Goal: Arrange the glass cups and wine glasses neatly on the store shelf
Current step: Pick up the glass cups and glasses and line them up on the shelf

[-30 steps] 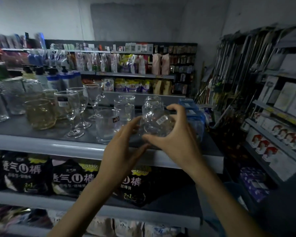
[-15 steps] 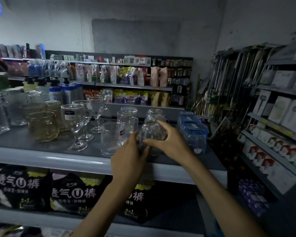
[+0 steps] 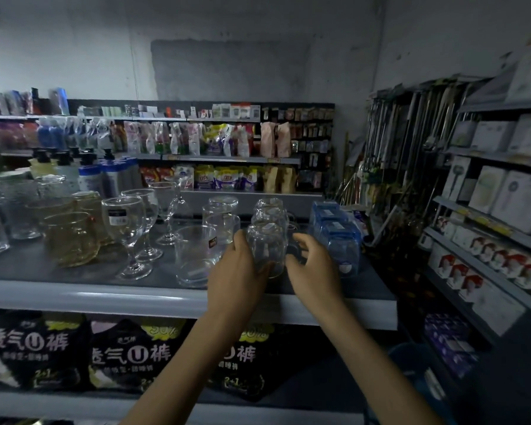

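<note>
Just right of the wide tumbler (image 3: 196,256), our left hand (image 3: 236,271) grips a glass mug (image 3: 265,246). Farther right, our right hand (image 3: 314,268) curls, perhaps on the handle; we cannot tell.

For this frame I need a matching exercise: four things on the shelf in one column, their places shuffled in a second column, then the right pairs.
Things
1. glass mug
2. wide tumbler
3. front wine glass
4. blue boxes

Places
A. at the right end of the shelf
B. between the left hand and the right hand
C. just left of the left hand, with a dark sticker on its side
D. left of the wide tumbler, standing on a stem

Pairs: 1-B, 2-C, 3-D, 4-A
</note>
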A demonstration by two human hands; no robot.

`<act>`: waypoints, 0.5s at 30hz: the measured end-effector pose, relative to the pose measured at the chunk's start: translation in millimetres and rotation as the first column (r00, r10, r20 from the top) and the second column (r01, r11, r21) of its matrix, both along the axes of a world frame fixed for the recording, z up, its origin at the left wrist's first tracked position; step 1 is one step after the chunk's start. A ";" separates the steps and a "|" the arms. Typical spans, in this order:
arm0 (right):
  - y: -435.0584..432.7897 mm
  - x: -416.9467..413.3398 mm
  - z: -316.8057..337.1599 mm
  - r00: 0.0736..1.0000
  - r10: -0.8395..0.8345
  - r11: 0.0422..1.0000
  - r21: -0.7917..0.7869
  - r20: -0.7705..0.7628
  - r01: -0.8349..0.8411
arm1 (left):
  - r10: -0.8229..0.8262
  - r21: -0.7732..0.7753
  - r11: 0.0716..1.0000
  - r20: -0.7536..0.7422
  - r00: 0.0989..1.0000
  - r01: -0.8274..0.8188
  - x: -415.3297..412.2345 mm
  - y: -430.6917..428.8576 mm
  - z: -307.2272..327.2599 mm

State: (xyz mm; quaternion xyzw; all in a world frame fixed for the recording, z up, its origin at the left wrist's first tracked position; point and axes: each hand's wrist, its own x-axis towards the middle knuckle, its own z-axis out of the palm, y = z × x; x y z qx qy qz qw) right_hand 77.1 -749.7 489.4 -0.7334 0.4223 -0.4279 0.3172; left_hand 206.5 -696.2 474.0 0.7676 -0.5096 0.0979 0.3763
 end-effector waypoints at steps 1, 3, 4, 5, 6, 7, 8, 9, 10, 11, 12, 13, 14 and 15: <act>-2.2 2.4 4.5 1.000 -0.008 1.000 0.017 0.000 0.008 | -0.017 -0.015 1.000 -0.028 0.999 0.017 0.0 -2.1 0.6; -6.6 10.9 8.3 0.998 -0.045 0.999 0.008 -0.039 0.045 | -0.047 -0.041 0.998 -0.088 0.995 0.043 0.4 -6.8 1.7; -7.7 16.2 8.9 0.996 -0.069 0.998 -0.006 -0.054 0.069 | -0.054 -0.052 0.997 -0.112 0.992 0.049 0.5 -8.6 2.6; -8.1 21.3 8.3 0.994 -0.092 0.996 -0.017 -0.055 0.091 | -0.056 -0.062 0.997 -0.129 0.990 0.049 0.3 -9.8 3.2; -8.6 25.7 6.3 0.992 -0.118 0.993 -0.025 -0.039 0.117 | -0.053 -0.070 0.997 -0.136 0.989 0.044 -0.1 -10.7 4.1; -8.8 28.8 4.7 0.989 -0.144 0.989 -0.034 -0.019 0.143 | -0.045 -0.075 0.997 -0.134 0.990 0.035 -0.6 -11.4 4.2; -8.7 30.8 3.6 0.985 -0.170 0.985 -0.039 -0.005 0.169 | -0.032 -0.078 0.997 -0.127 0.991 0.022 -0.7 -11.9 4.0; -8.4 31.8 2.7 0.981 -0.192 0.981 -0.043 0.003 0.192 | -0.019 -0.084 0.996 -0.121 0.993 0.009 0.0 -12.3 2.7; -8.5 32.3 1.0 0.978 -0.209 0.977 -0.048 0.006 0.209 | -0.007 -0.093 0.996 -0.111 0.994 -0.004 0.5 -12.8 0.7; -8.3 32.5 -1.2 0.975 -0.221 0.973 -0.060 0.003 0.221 | 0.008 -0.105 0.994 -0.095 0.995 -0.018 0.9 -12.9 -2.1; -7.3 32.6 -3.6 0.973 -0.232 0.970 -0.078 0.001 0.231 | 0.024 -0.112 0.993 -0.076 0.997 -0.032 0.7 -11.9 -4.4; -5.8 32.4 -5.5 0.970 -0.244 0.965 -0.101 0.004 0.243 | 0.034 -0.116 0.992 -0.060 0.998 -0.041 0.6 -11.8 -6.0; -3.7 32.2 -7.4 0.966 -0.257 0.959 -0.124 0.014 0.257 | 0.041 -0.113 0.992 -0.050 0.998 -0.046 1.0 -12.5 -8.0; -1.4 32.0 -9.8 0.963 -0.269 0.951 -0.148 0.032 0.270 | 0.047 -0.112 0.992 -0.042 0.998 -0.052 1.7 -13.4 -10.2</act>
